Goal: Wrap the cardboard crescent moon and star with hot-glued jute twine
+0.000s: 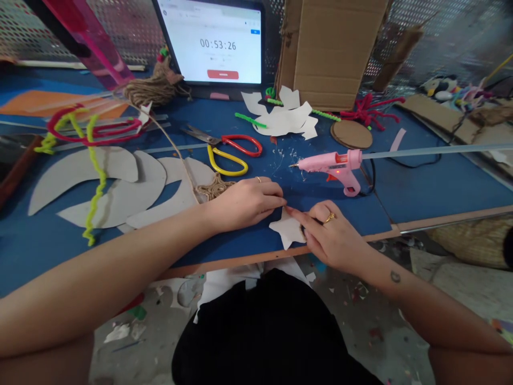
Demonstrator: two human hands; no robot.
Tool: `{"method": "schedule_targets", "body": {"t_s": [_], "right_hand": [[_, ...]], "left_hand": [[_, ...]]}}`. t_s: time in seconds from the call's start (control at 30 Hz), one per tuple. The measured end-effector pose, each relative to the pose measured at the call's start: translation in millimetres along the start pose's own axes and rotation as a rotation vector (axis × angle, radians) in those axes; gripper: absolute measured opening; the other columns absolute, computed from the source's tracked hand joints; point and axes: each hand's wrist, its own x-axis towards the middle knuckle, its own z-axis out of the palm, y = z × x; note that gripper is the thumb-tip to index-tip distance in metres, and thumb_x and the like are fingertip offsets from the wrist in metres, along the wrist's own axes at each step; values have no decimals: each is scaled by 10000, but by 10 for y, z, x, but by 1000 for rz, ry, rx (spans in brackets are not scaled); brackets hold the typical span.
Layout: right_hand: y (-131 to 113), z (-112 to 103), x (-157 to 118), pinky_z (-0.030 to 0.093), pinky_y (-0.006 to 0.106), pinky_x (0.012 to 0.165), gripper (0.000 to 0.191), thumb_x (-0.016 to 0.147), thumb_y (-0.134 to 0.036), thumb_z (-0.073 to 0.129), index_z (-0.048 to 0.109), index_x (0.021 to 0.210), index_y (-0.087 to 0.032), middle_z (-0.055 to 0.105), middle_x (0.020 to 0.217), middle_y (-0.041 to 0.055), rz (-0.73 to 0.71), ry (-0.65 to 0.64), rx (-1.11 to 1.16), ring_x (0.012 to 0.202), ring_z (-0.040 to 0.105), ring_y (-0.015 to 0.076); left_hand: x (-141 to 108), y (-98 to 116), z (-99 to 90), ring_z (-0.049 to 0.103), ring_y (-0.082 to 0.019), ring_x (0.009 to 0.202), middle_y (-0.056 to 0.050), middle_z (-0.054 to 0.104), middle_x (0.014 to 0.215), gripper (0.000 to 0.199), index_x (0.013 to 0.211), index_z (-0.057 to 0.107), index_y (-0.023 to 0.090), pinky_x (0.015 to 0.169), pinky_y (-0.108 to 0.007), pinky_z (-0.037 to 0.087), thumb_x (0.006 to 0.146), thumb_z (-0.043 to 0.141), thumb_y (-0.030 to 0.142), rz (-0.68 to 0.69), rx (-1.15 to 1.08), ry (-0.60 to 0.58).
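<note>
A white star cutout [287,229], apparently paper or card, lies near the table's front edge. My right hand [336,235] grips its right side, the index finger reaching to its top point and the thumb lower down. A short dark edge, perhaps twine, shows beside that thumb. My left hand [254,202] is closed, its fingertips pinched together at the star's top point; whatever they hold is hidden. Partly behind the left hand is a star wrapped in brown twine [216,187], with a strand running up to the twine bundle [154,85].
A pink glue gun [331,163] lies beyond my right hand, its tip pointing left. Scissors [224,147] with red and yellow handles lie open past my left hand. Grey crescent cutouts [120,195] spread at left. Behind stand a tablet [216,40] and cardboard [336,51].
</note>
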Motion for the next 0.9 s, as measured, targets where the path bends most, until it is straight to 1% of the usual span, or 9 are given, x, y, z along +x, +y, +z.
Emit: {"method": "schedule_targets", "body": {"t_s": [0.1,0.3,0.47,0.57,0.63,0.77,0.83,0.9], "right_hand": [[6,8,-5,454,413,726,516,919,-142,391,392,1423,-33,482,839,92,0,-11,-8,798,421,238],[-4,-21,-3,452,412,718,512,920,-151,387,417,1424,-66,480,838,89,31,-44,24,780,414,234],[-10,-27,8,455,411,743,491,926,-166,393,446,1405,-77,465,847,87,57,-78,23,789,400,231],[-7,-20,4,455,410,747,465,925,-161,390,476,1367,-42,462,848,93,50,-65,21,792,403,229],[-3,-16,-8,452,416,750,473,929,-169,377,453,1375,-31,470,860,96,49,-42,25,804,419,232],[-2,-11,-36,448,433,754,518,924,-176,366,365,1428,-61,514,964,122,92,11,75,859,462,248],[-8,-9,-42,448,438,766,516,911,-161,381,378,1419,-74,526,997,128,102,25,106,870,480,249],[-14,-6,-40,449,438,771,501,906,-144,388,403,1402,-75,528,977,121,96,32,103,865,488,245]], "left_hand": [[-1,-2,-2,640,-189,867,-84,694,957,216,968,682,112,794,-312,548,940,469,137,6,1,-8],[-8,-2,-16,632,-182,899,-82,688,977,254,982,687,139,806,-304,546,944,436,129,12,1,-46],[-7,1,-9,622,-197,912,-86,681,993,256,990,682,127,812,-315,545,946,429,129,15,19,-72],[-8,0,-3,619,-198,916,-81,683,994,255,991,681,128,812,-312,545,946,430,133,15,30,-81],[-10,0,-1,618,-192,915,-79,686,990,256,990,682,133,817,-309,544,946,430,140,10,41,-91],[-14,4,6,623,-185,907,-82,692,984,260,983,682,137,818,-308,544,943,425,136,9,59,-84],[-15,7,8,624,-185,905,-81,694,979,263,979,682,138,808,-305,546,943,422,135,12,65,-73],[-14,7,9,623,-186,895,-78,696,973,259,971,681,135,794,-301,549,943,424,137,19,67,-64]]}}
